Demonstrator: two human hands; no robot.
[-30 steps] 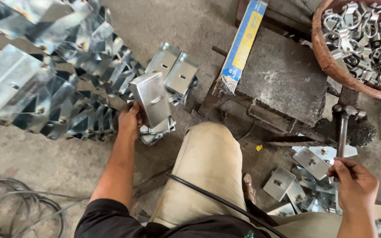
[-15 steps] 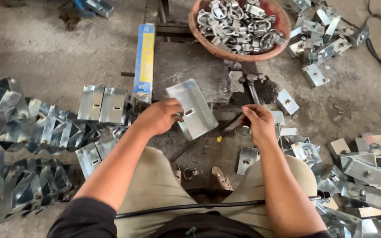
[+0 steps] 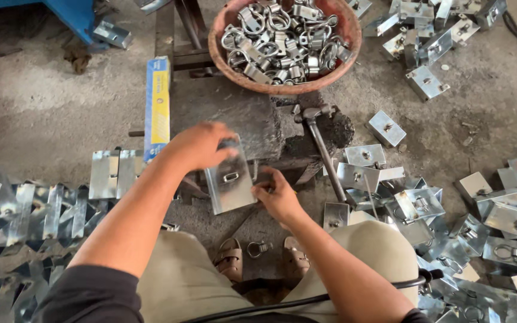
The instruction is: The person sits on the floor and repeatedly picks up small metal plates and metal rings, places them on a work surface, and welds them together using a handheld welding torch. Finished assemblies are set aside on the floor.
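Both your hands meet on the metal plate (image 3: 230, 184) at center: left hand (image 3: 201, 146) fingers curled over its top edge, right hand (image 3: 276, 194) fingertips pinching its 3 o'clock edge.
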